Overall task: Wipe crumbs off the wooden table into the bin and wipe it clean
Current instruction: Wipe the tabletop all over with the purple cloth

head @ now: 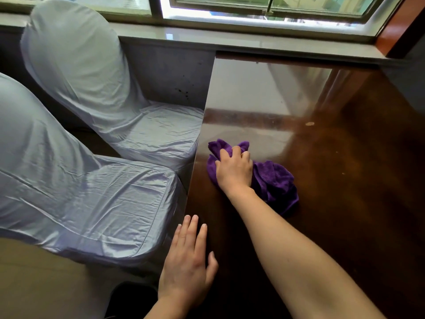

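Observation:
A glossy dark wooden table (333, 180) fills the right half of the view. My right hand (234, 170) presses down on a crumpled purple cloth (273, 180) near the table's left edge, fingers curled into the fabric. My left hand (187, 259) lies flat on the table's near left edge, fingers spread, holding nothing. A pale crumb (309, 123) lies further back on the table, and a few tiny specks (343, 173) sit to the right of the cloth. No bin is in view.
Two chairs in shiny grey covers stand left of the table, one near (80, 192) and one further back (96, 84). A window sill (253, 40) and window run along the far side. A wall corner closes the far right.

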A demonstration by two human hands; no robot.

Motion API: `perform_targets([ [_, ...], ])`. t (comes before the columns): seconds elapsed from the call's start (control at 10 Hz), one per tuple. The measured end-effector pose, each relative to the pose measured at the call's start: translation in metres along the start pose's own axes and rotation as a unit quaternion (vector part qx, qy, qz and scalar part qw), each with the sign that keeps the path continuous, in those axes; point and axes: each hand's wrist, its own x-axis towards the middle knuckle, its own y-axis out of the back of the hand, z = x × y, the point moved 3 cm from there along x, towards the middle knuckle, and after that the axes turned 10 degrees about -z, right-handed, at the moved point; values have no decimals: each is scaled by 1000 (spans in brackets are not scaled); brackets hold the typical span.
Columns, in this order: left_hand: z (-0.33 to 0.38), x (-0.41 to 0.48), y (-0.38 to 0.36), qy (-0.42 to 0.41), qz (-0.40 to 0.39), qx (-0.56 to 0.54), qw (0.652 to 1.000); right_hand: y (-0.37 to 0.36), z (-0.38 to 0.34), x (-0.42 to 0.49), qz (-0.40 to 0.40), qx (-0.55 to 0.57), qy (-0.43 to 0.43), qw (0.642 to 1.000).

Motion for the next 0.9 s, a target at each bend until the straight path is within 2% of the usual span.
perform_targets([
  [0.2,2,-1,5,-3,-5,5,1000,-25,11,-94,86,-56,81,991],
  [0.4,2,-2,7,0,-10,2,1000,-23,22,-96,85,-70,72,991],
  [0.5,4,-2,7,4,-19,3,1000,-19,17,-82,57,-68,58,994],
  [0.6,7,-4,8,8,-33,6,999,-21,15,-81,4,-33,38,999],
  [0.7,10,-4,10,8,-42,18,999,-16,15,-86,-32,60,36,997],
  [0.8,9,-5,9,6,-47,29,998,-13,19,-95,-68,158,76,982],
  [0.9,10,-4,15,21,-66,28,997,2,32,-113,-79,210,122,967],
])
